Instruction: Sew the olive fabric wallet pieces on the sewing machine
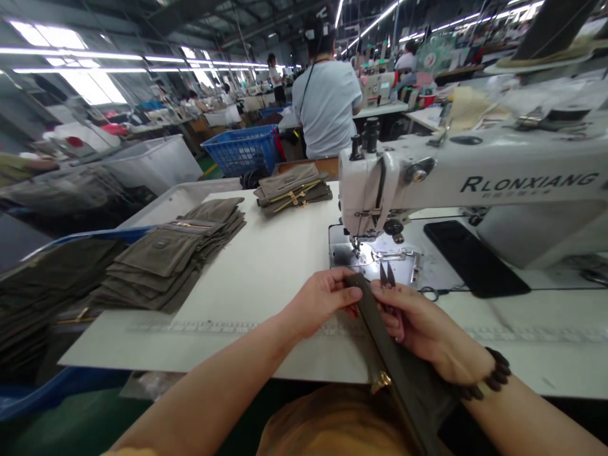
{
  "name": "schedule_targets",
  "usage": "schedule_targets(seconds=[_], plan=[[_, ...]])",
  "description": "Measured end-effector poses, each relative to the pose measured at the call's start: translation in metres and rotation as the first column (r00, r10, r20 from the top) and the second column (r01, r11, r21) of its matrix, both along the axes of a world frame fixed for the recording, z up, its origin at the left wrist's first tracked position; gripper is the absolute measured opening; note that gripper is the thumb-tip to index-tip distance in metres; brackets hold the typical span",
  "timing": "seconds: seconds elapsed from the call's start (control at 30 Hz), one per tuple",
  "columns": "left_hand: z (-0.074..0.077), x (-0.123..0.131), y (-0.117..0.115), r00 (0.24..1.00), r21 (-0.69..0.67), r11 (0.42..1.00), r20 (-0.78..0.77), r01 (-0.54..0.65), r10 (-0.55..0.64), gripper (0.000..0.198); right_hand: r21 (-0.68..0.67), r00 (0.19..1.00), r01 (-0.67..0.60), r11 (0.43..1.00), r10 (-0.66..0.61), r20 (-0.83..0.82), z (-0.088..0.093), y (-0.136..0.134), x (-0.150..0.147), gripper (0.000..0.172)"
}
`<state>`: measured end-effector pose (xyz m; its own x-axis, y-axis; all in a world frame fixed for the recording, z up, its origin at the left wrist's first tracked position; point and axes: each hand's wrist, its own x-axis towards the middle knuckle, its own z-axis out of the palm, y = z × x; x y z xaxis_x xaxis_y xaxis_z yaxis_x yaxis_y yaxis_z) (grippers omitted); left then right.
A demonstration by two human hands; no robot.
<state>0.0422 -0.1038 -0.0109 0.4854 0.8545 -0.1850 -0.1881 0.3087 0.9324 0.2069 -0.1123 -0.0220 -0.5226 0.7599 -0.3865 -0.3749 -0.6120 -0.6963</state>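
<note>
My left hand pinches the upper end of an olive-brown zippered fabric piece between thumb and fingers. The piece hangs down over the table's front edge toward my lap, with a gold zipper pull near its lower part. My right hand is closed at the other side of the same end and also holds small dark thread snips, blades pointing up. Both hands are just in front of the sewing machine's needle area. My right fingertips are partly hidden behind the fabric.
The sewing machine stands at the right, with a black phone on its bed. Stacked fabric pieces lie at the left, and zippered pouches at the back. A blue crate and a seated person are beyond.
</note>
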Motion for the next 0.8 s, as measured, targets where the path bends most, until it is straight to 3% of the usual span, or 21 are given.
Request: schedule_targets(seconds=[0.2, 0.8], plan=[[0.001, 0.011, 0.005, 1.000, -0.008, 1.000, 0.016, 0.022, -0.022, 0.039, -0.013, 0.998, -0.007, 1.000, 0.007, -0.066, -0.005, 0.001, 0.007, 0.033], [0.003, 0.013, 0.003, 0.999, -0.012, 1.000, 0.048, 0.006, -0.005, 0.034, -0.014, 0.985, -0.044, 0.999, 0.041, -0.166, -0.003, -0.001, 0.007, 0.030]])
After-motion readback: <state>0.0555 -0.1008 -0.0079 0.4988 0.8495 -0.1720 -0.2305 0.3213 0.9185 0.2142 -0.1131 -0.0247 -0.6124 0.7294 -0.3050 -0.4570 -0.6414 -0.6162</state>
